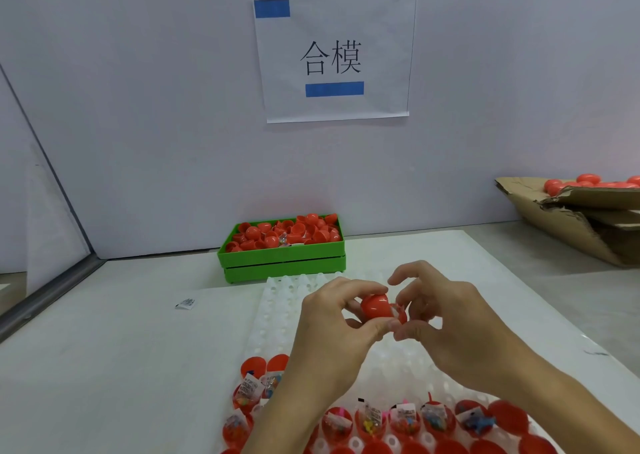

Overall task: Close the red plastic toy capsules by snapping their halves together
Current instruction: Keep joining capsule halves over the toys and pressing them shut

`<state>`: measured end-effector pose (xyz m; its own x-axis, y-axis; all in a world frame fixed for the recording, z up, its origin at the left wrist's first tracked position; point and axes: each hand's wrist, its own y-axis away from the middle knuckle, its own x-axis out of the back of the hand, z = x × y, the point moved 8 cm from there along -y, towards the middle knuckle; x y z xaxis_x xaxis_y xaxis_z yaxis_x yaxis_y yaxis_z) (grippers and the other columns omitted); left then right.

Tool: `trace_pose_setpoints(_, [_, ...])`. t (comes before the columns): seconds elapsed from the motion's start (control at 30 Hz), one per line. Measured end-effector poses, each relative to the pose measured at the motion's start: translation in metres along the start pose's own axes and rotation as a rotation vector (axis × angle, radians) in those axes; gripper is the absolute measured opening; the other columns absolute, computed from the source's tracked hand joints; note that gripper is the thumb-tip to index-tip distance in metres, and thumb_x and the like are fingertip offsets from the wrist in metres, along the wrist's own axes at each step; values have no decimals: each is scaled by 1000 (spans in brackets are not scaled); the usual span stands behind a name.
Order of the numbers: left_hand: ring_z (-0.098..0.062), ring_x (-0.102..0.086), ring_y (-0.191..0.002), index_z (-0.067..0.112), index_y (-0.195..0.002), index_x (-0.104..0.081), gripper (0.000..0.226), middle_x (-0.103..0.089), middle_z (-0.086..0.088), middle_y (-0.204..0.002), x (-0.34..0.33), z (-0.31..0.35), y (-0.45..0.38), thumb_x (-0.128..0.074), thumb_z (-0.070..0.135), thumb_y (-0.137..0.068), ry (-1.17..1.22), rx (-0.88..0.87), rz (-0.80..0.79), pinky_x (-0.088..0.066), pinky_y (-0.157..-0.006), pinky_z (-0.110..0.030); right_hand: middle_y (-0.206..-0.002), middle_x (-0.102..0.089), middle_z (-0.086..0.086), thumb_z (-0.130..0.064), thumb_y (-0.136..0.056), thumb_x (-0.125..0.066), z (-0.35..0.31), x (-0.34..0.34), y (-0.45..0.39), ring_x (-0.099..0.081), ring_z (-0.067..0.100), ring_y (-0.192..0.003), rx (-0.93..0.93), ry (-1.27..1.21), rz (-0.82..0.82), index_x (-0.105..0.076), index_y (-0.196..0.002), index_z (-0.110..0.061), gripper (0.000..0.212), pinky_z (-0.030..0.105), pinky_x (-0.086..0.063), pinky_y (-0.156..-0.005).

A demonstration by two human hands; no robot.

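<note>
Centrally, above a white moulded tray [277,301], both hands meet on one red capsule [379,306]. The left hand [332,329] has its grip clasped round the rounded half, thumb underneath and fingers over the top; the right hand [446,322] pinches the other half, whose rim stands slightly apart from its mate, so the capsule is not fully snapped together.

Nearer the camera, open capsule halves [370,422] sit in the tray's pockets, each with small toys and a printed slip too blurred to read.

Behind the tray a green bin [282,263] holds loose red halves. On the wall, a paper sign [334,58] reads "合模", with blue tape at its corner and below the characters.

A small white sachet [186,303] lies on the tabletop [104,349] at left. At far right, a torn cardboard box [571,218] contains red capsules.
</note>
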<state>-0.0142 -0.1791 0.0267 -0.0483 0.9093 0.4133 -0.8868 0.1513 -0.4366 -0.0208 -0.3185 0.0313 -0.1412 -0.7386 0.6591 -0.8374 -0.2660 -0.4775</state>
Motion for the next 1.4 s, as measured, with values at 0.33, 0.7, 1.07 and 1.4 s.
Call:
trace_pose_setpoints(0.33, [1, -62, -85, 33, -98, -73, 22, -67, 15, -93, 0, 1, 1, -81, 25, -79, -3, -12, 33, -56, -71, -15, -81, -67, -17, -8, -77, -82, -2, 3, 1, -65, 8, -79, 33, -39, 58, -49, -99, -50, 58, 20, -56, -68])
trace_pose_setpoints(0.7, [-6, -69, -86, 43, -99, -70, 29, -72, 21, -91, 7, -4, -2, -83, 29, -76, 172, 55, -23, -54, -75, -14, -85, -69, -18, -21, -83, -72, -16, 13, 1, -66, 11, -81, 138, -79, 135, -71, -92, -40, 22, 27, -57, -65])
trace_pose_setpoints(1.07, [-9, -67, -85, 33, -96, -72, 21, -68, 17, -86, 4, -5, 0, -77, 17, -84, 135, 31, -4, -60, -74, -25, -88, -68, -18, -5, -73, -84, -7, 9, 1, -70, 7, -80, 30, -137, 134, -57, -97, -39, 50, 20, -58, -67])
trace_pose_setpoints(1.4, [-11, -72, -71, 25, -101, -72, 18, -71, 5, -87, 7, -6, -2, -76, 18, -85, 204, 34, 33, -61, -68, -27, -90, -74, 0, 6, -72, -79, -3, 6, 1, -74, 23, -81, -39, -488, 90, -72, -98, -15, 34, 23, -59, -72])
